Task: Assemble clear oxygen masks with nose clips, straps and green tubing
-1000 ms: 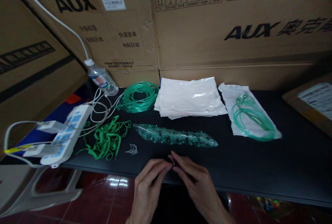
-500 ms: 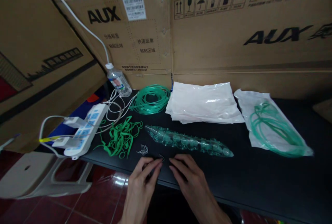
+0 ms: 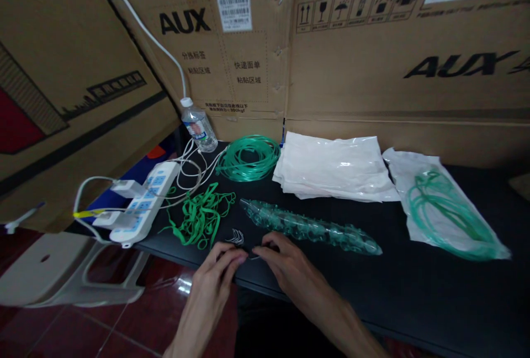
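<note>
My left hand (image 3: 219, 269) is closed in a pinch near the table's front edge. Close on its right, my right hand (image 3: 285, 261) has its thumb and fingers drawn together. A thin, light wire piece (image 3: 254, 258) shows between the fingertips of both hands; most of it is hidden. Just beyond the left hand lie several small curved silvery pieces (image 3: 237, 236). Behind the right hand stretches a clear green, knobbly tube-shaped bundle (image 3: 310, 225) with pointed ends. A tangle of green rubber bands (image 3: 201, 214) sits to the left.
Coiled green tubing (image 3: 248, 158), white plastic packets (image 3: 335, 166) and a bag of green tubing (image 3: 451, 209) line the back of the black table (image 3: 414, 291). A power strip (image 3: 144, 203) with cables and a bottle (image 3: 200, 129) stand left. Cardboard boxes (image 3: 348, 59) rise behind.
My right hand has moved left, its fingertips now close to those of my left hand at the wire piece. The whole view has shifted slightly; things on the table lie as before.
</note>
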A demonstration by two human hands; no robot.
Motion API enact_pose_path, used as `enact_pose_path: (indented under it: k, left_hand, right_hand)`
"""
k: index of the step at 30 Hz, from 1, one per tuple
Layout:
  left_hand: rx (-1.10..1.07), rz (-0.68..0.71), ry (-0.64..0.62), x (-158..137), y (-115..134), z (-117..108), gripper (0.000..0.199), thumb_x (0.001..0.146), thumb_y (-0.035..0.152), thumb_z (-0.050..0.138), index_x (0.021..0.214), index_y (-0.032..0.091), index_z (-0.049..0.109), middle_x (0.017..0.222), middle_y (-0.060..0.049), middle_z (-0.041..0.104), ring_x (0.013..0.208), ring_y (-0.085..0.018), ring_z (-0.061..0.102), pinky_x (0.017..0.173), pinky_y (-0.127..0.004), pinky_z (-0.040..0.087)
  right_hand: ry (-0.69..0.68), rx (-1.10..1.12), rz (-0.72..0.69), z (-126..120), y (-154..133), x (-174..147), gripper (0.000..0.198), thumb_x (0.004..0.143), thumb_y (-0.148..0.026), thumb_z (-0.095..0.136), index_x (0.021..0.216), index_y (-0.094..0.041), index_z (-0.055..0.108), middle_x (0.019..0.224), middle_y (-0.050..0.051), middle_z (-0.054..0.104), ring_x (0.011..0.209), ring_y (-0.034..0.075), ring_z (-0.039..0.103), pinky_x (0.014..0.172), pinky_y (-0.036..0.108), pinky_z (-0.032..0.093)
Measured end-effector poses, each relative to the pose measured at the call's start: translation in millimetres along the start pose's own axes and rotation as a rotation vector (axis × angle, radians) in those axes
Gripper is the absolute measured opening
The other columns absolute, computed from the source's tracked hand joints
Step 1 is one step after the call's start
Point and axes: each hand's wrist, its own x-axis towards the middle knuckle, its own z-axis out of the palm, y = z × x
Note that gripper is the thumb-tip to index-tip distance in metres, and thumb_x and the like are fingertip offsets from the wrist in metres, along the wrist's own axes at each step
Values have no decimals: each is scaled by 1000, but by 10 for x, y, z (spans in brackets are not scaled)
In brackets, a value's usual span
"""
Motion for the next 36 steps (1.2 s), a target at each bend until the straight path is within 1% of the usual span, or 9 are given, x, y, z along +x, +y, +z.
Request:
enact_pose_path:
  k: [4,11,14,17,20,25,31,34,36]
  left_hand:
    - [11,22,-5,-17,45,16,17,99,37,62,104,29,78,101,-3,71,92,-20,76,82,-26,61]
    - [-40,-33,-64,-65,21,3,20,102,21,55,100,27,74,103,-2,68,93,-17,72,85,-24,57]
    - [-13,-9,-88,-81,-13,-35,16,101,24,60,110,30,72,109,-1,69,100,-19,71,90,-27,56]
    - [79,9,-143,-84,7,-37,23,99,23,63,118,35,70,116,0,69,102,-21,69,90,-33,55]
    - [124,24,-148,-66,23,-16,21,101,19,56,105,31,72,110,-1,70,93,-20,69,83,-33,55]
    - [84,85,-165,-15,-29,-36,28,102,16,48,95,27,74,106,-4,69,87,-18,70,78,-28,56]
    - [140,101,-131,11,-60,-48,27,102,20,51,103,31,75,109,-3,71,94,-20,73,83,-30,56]
    - [161,104,-157,-8,-55,-50,20,100,27,60,114,33,74,117,-3,72,101,-22,72,86,-32,56]
    - [164,127,-184,-14,-59,-54,18,98,30,65,113,34,74,118,-3,72,102,-23,72,85,-32,55]
  right_hand:
    - [-45,-25,-27,-3,10,42,33,92,3,52,97,-22,73,99,5,67,86,18,68,75,24,57]
    - [-96,-13,-37,-33,-15,72,29,95,1,53,101,-21,72,103,6,67,90,18,69,79,25,57]
    - [-102,-1,-30,-49,14,80,29,96,0,53,101,-20,73,102,6,68,91,18,69,80,26,57]
    - [-106,23,-23,-28,18,74,24,98,-5,57,96,-20,74,97,5,66,90,18,68,80,27,57]
    - [-119,58,-7,-16,0,53,20,98,-9,60,94,-21,75,96,4,65,89,17,67,80,26,57]
    - [-156,86,28,-71,7,45,29,95,-3,61,111,-24,73,106,4,66,95,16,68,84,24,56]
    - [-165,54,60,-101,3,50,17,94,-6,67,96,-20,75,104,4,64,90,15,67,81,23,55]
    - [-169,37,58,-124,-18,48,16,94,-6,67,93,-20,75,105,4,65,90,14,67,80,22,54]
    - [-172,26,54,-136,-28,52,16,93,-6,67,91,-19,75,104,4,65,91,14,67,80,22,54]
